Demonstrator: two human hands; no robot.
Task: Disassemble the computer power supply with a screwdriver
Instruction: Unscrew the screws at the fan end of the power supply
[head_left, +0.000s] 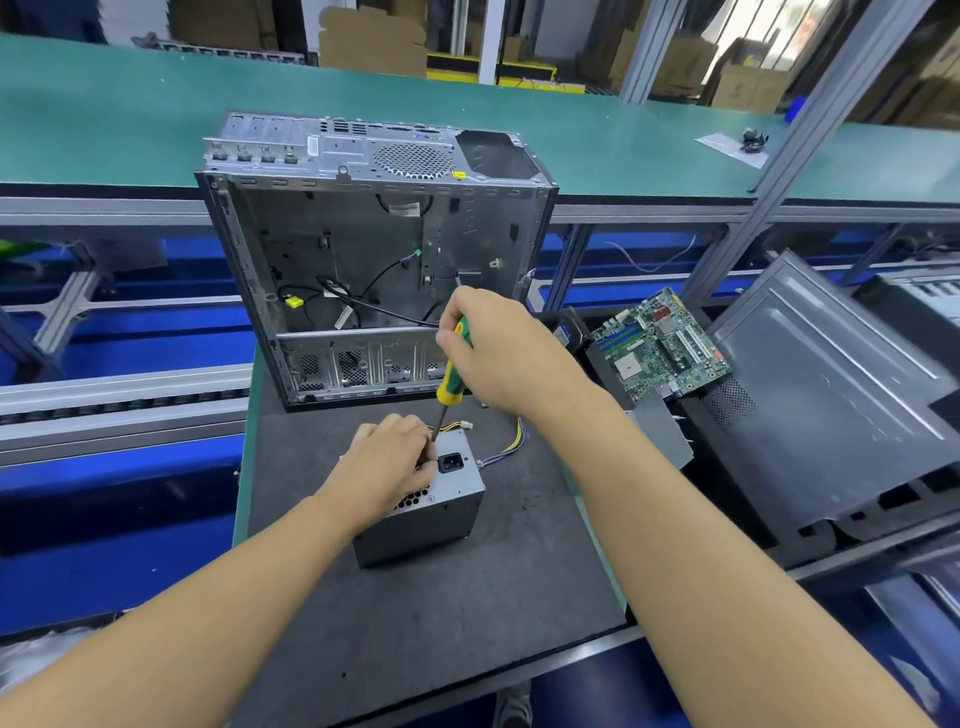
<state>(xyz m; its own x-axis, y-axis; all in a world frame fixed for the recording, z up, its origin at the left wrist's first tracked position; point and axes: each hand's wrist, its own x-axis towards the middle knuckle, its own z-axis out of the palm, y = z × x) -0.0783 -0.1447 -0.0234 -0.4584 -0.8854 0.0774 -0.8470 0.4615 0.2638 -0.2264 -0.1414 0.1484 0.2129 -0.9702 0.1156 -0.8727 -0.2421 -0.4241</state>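
Note:
A grey metal power supply (436, 514) stands on the dark mat (415, 613), its socket face turned up. Yellow and blue wires (511, 441) trail from its far right side. My right hand (498, 348) is shut on the green and yellow handle of a screwdriver (453, 379), held nearly upright. Its shaft points down at the top face of the power supply, just left of the black socket (451, 461). My left hand (387, 462) rests on the top left of the power supply, with its fingertips pinched around the screwdriver tip, which they hide.
An empty open computer case (374, 260) stands right behind the power supply. A motherboard (662, 345) and a grey side panel (831, 395) lie to the right. A green conveyor belt (156, 114) runs across the back, with a blue frame left of the mat.

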